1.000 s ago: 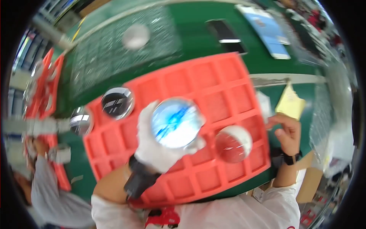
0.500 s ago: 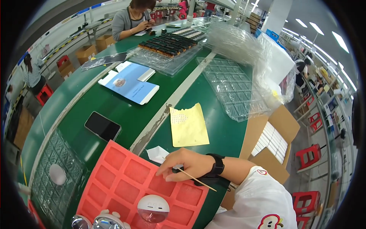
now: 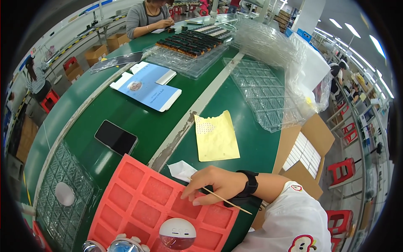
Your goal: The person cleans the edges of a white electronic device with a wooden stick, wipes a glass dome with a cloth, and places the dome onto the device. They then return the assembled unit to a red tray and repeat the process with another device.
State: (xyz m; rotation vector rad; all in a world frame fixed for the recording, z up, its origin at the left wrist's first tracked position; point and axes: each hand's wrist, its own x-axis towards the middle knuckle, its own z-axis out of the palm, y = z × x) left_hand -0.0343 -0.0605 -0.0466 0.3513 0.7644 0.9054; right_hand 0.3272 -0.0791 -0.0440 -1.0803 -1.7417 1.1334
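Note:
My right hand (image 3: 218, 183), a dark band on its wrist, has its fingers curled around a thin wooden stick (image 3: 233, 203). The stick's pale pointed end sticks out to the lower right. Its fingertips hover over or touch a compartment of the red foam tray (image 3: 136, 185); contact cannot be told. Just below sits a round device (image 3: 177, 231), white above and clear below, with small openings. More shiny round devices (image 3: 126, 243) are cut off at the lower edge. A crumpled white tissue (image 3: 181, 170) lies behind the hand. My left hand is out of view.
On the green table (image 3: 168, 122) lie a yellow paper sheet (image 3: 217, 136), a phone (image 3: 116, 137) and a blue flattened box (image 3: 147, 86). A clear tray with a white disc (image 3: 64, 193) stands left. An open carton (image 3: 302, 155) is at right. Across sits a co-worker (image 3: 149, 21).
The whole view has shifted slightly, so the table things sit a little further right. My right hand keeps its hold on the stick over the tray.

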